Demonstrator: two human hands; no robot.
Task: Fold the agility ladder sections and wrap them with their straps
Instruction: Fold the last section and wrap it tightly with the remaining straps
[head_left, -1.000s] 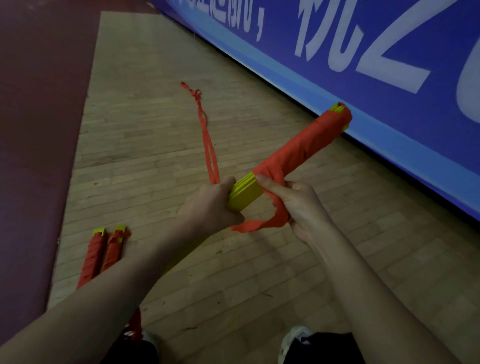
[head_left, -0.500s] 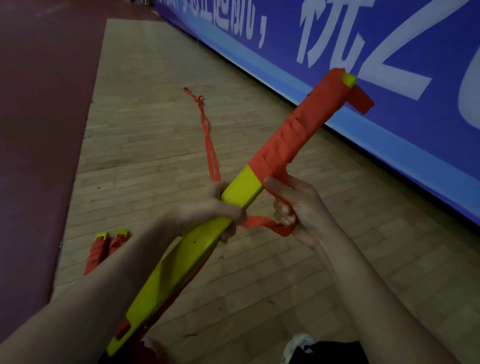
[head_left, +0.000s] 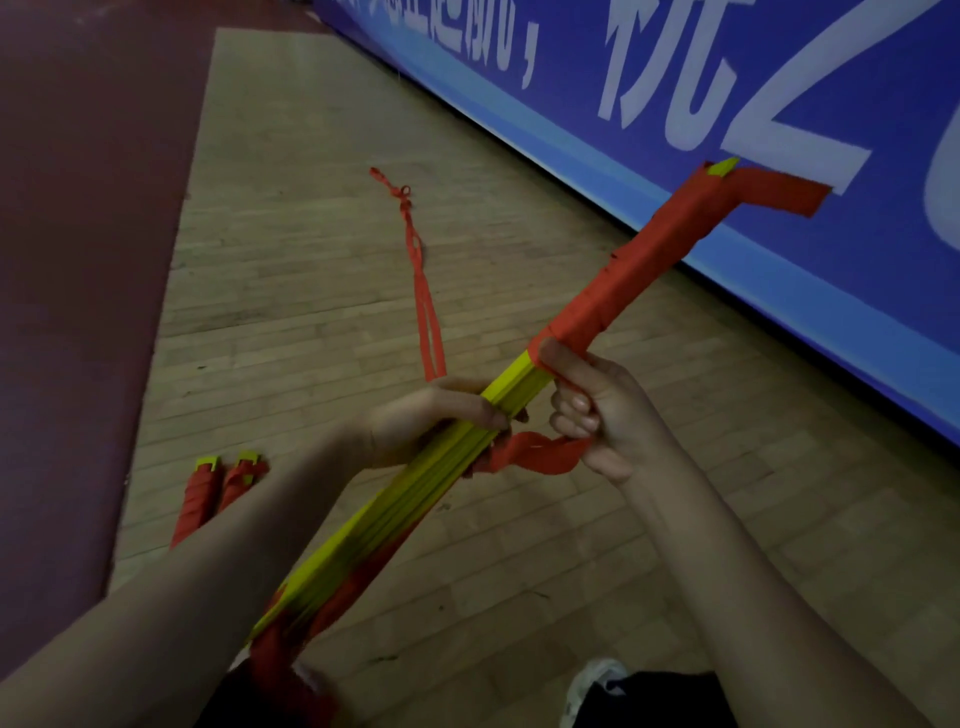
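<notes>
Head view: the folded ladder bundle (head_left: 415, 493) has swung up since a second ago, when it pointed almost end-on. Its far tip now rises against the blue banner (head_left: 779, 322), and its whole yellow length shows, running away from the banner towards the person's lap. The red strap (head_left: 623, 275) covers the half nearest the banner, and a loose tail (head_left: 779, 195) (not visible a second ago) juts from the tip.

The left hand (head_left: 431, 421) grips the bare yellow rungs on the side away from the banner. The right hand (head_left: 608, 415), nearer the banner, presses its thumb on the wrap's edge and curls its fingers round a slack loop of strap beneath. The wrap looks about half done, with the next turn ready to pull.

Two wrapped bundles (head_left: 218, 493) lie on the wooden floor (head_left: 311, 234) far from the banner, and a spare strap (head_left: 423, 296) lies closer to it. No bag or box shows.
</notes>
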